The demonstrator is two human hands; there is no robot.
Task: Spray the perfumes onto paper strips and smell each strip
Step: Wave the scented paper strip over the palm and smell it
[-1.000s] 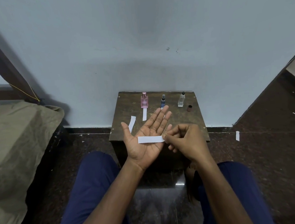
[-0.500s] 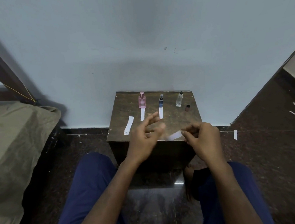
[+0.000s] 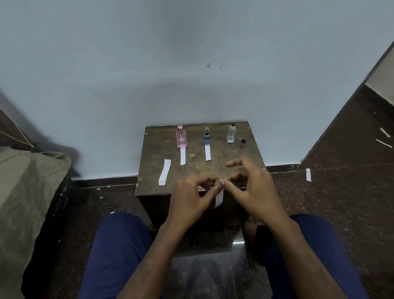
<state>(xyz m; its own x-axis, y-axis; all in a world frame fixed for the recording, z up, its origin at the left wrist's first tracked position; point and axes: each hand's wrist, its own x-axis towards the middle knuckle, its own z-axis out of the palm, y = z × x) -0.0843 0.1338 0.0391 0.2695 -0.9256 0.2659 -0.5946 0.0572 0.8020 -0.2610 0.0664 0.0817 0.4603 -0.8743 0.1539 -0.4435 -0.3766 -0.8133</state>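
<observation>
Nearest: knees in dark blue trousers, bare dark floor between them. Above that, both hands meet over the front edge of the small wooden stool. Left hand and right hand pinch one paper strip between fingertips; its free end hangs down between the palms, in front of the stool face. Right hand's other fingers are spread loose.

On the stool top, left: a small stack of spare strips, lying free. Mid: two single strips, one touching the foot of the pink bottle, one at the foot of the blue bottle. Back right: clear bottle, no strip by it, dark brown cap just beside it. The bottles stand upright in a row near the wall.

Off to the sides: olive cloth on the left; paper scraps on the floor right.
</observation>
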